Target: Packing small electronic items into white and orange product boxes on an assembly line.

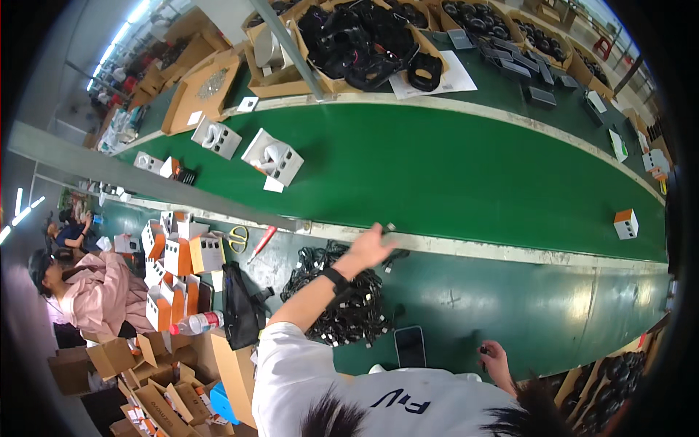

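My left hand (369,249), with a black band on its wrist, stretches over the pale rail at the near edge of the green conveyor belt. Its fingers are closed on a small dark cable end (389,228), partly blurred. Below that forearm lies a big tangled heap of black cables (349,309) with pale plugs. My right hand (496,360) is low at the bench's near edge, its fingers closed round a small black piece (483,350) whose kind I cannot make out. Between the hands, a dark-screened phone (410,347) lies on the green bench.
White-and-orange boxes (177,255) stand stacked at left, near yellow-handled scissors (238,239), a red-handled screwdriver (263,243), a black bag (242,306) and a bottle (196,323). Open boxes (272,157) and one box (626,224) sit on the belt (437,167). A person in pink (105,295) sits left.
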Tool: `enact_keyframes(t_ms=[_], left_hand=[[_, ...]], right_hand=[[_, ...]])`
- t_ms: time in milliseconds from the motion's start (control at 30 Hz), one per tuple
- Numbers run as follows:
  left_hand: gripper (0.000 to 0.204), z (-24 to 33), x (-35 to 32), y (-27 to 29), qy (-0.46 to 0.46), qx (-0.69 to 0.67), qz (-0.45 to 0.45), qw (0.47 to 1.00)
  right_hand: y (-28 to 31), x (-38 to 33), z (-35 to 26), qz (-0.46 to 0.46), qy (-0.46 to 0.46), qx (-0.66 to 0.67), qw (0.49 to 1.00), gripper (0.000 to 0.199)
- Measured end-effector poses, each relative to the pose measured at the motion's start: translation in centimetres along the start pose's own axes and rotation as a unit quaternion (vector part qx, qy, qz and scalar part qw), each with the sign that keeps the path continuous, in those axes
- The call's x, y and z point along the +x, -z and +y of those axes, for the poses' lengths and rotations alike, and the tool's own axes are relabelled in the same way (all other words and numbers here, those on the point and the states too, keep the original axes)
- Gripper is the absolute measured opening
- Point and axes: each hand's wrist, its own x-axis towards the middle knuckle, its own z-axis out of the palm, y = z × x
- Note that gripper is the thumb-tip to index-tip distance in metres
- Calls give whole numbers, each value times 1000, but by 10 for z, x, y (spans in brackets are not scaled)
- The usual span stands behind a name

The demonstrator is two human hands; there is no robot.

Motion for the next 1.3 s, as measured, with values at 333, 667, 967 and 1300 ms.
enact_keyframes(t_ms=[333,667,967,1300], left_hand=[[17,-18,-85,-74,-213,205,-97,950],[33,12,-51,-4,-76,-40,217,973],[44,-105,80,144,227,-184,705,646],[22,-92,76,149,75,-160,621,764]], right_hand=[[-1,-20,15,-7,46,22,999,32],[-7,-24,17,19,18,62,998,35],[8,0,46,6,-10,40,999,36],[4,32,54,12,79,-146,986,36]])
